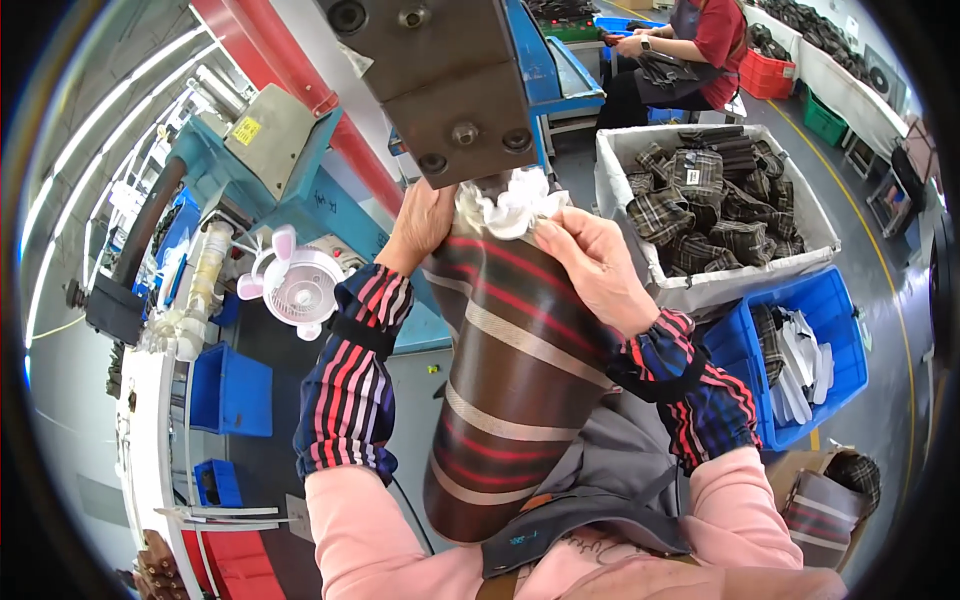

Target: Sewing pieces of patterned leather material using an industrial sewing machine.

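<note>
A long brown striped tube of fabric [510, 380] with red and cream bands stands tilted from my lap up to a dark metal machine head [450, 90]. White crumpled paper stuffing [510, 205] sticks out of its top end, just under the machine head. My left hand [420, 225] grips the tube's top at the left side. My right hand [590, 265] holds the top at the right, fingers pinching the fabric rim beside the paper. Both forearms wear striped sleeve covers over pink sleeves.
A white bin [615, 185] holds several plaid fabric pieces at the right; a blue crate [840, 340] with plaid and white pieces sits below it. A small pink-and-white fan [295, 285] stands left on the teal machine [260, 160]. Another person in red [690, 45] sits behind.
</note>
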Demonstrator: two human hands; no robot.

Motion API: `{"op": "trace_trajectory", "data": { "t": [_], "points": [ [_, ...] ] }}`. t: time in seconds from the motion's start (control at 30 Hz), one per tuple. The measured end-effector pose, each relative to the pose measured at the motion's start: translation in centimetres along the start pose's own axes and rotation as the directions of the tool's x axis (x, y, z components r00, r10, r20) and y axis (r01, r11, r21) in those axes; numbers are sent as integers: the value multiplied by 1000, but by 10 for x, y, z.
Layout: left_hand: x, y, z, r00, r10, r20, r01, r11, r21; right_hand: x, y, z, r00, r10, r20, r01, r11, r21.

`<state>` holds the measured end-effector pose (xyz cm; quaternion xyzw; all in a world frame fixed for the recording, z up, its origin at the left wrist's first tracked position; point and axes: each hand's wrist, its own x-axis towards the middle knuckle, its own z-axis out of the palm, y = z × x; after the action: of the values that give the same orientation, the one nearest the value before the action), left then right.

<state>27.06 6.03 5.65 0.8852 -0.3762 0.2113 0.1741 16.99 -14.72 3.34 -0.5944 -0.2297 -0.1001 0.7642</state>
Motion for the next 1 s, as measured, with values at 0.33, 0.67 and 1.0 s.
{"op": "trace_trajectory", "data": {
  "t": [0.33, 0.67, 1.0],
  "points": [
    [5, 33, 2, 919, 250, -306, -294, 950, -109, -42, -10, -35, 981, 145, -130, -165, 974, -153],
    [-18, 11, 11, 932, -329, -153, 253, 892, -376, 5, -6, 6, 995, -80, -58, 67, 978, -198],
    [-96, 141, -49, 995, -98, 21, 100, 987, -129, -71, -24, 12, 912, -169, 374, 347, 804, -483]
  ]
}}
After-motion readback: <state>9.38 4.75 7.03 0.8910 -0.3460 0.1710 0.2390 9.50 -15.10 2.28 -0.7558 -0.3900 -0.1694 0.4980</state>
